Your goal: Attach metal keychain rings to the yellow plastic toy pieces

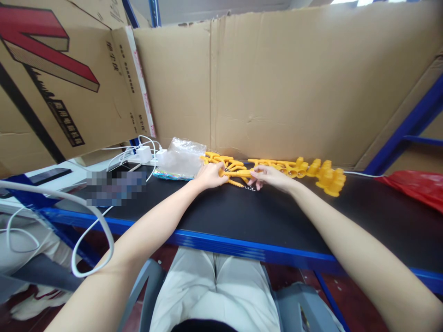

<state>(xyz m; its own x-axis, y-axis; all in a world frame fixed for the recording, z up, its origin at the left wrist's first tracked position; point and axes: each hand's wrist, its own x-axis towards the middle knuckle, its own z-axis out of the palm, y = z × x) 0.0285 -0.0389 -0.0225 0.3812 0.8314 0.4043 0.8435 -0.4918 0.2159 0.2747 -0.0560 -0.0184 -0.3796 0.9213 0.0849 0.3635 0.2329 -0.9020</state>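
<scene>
My left hand [212,176] is closed on one end of a yellow plastic piece [239,173], long and handle-like. The fingers of my right hand [272,178] pinch its other end. Just below lies a thin ridged yellow rod [236,183], and small shiny metal bits [249,188], too small to name, lie beside my right fingertips. Behind my hands, several similar yellow plastic pieces [221,159] are heaped along the cardboard. To the right of my right hand stand yellow cup-shaped parts [330,179], some of them stacked.
Left of the yellow pieces lies a clear plastic bag [182,154] on a colourful packet. White chargers [144,154] and cables crowd the left end. Tall cardboard [284,87] walls the back. A red plastic bag [415,186] lies at the right. The black tabletop [263,221] has a blue metal edge.
</scene>
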